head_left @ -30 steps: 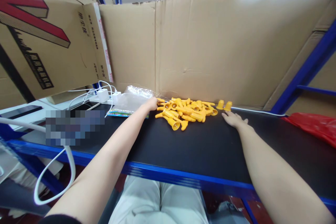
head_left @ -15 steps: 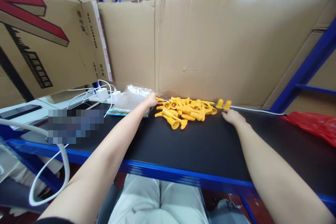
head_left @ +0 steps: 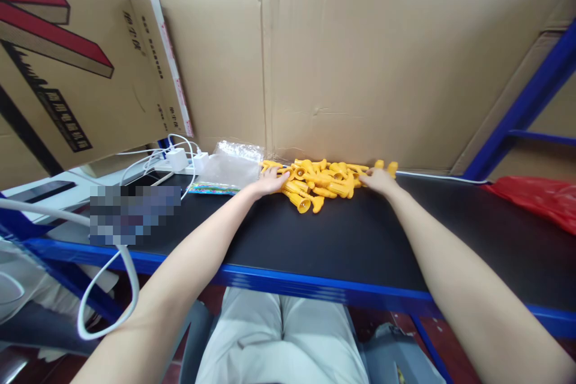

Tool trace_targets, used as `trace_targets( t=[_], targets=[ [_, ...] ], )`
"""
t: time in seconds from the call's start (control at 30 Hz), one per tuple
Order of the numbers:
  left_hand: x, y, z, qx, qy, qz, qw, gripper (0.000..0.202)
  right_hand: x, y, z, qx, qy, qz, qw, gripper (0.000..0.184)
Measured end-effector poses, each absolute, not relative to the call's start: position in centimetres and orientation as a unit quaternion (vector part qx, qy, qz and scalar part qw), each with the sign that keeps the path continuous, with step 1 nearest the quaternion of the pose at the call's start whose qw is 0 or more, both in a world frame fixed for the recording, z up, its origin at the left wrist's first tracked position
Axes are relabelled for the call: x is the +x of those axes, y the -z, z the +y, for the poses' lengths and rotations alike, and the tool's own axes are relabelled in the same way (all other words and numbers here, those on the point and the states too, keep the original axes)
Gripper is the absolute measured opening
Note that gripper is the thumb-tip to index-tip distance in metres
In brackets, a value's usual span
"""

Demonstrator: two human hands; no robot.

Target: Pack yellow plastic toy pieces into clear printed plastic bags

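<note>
A heap of yellow hollow plastic pieces [head_left: 326,180] lies on the black tabletop [head_left: 315,246] against the cardboard; some are long and curved, others flare to a round open end. At the heap's left end is my left hand [head_left: 270,182], fingers spread and touching the nearest pieces. My right hand [head_left: 378,180] reaches to the heap's right end, its fingers extended against the pieces there and partly hidden. Just behind it, two small yellow pieces [head_left: 392,167] stand upright, partly covered by the hand. Neither hand appears to grip a piece.
A clear plastic bag [head_left: 225,169] lies left of the heap, near white chargers [head_left: 177,159] with tangled cables. A cardboard panel [head_left: 360,72] rises behind, and a large printed box [head_left: 90,72] stands at left. Red plastic [head_left: 535,199] lies at right. A white cable [head_left: 108,336] loops beside my left forearm.
Both hands have moved inward against the heap, the left to the right and the right to the left. The left fingers are now spread over the heap's edge. The view has tilted slightly down.
</note>
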State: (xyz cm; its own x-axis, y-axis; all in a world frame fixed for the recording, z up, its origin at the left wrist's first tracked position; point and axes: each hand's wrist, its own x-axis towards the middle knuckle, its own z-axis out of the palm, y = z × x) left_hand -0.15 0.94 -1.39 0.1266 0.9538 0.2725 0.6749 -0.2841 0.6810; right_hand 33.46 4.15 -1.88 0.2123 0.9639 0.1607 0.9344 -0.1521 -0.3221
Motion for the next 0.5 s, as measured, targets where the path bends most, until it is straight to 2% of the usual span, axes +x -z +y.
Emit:
trace_targets(
  t=[0.23,0.5],
  targets=[
    [1.2,2.1,0.2,0.742,-0.263,0.588,0.187,0.063,33.1,2.2,4.1,-0.781,-0.067,-0.594,0.184,0.055],
    [1.9,2.3,-0.3,0.758,-0.270,0.572,0.160,0.061,33.4,2.5,4.0,-0.786,-0.025,-0.589,0.185,0.056]
  ],
)
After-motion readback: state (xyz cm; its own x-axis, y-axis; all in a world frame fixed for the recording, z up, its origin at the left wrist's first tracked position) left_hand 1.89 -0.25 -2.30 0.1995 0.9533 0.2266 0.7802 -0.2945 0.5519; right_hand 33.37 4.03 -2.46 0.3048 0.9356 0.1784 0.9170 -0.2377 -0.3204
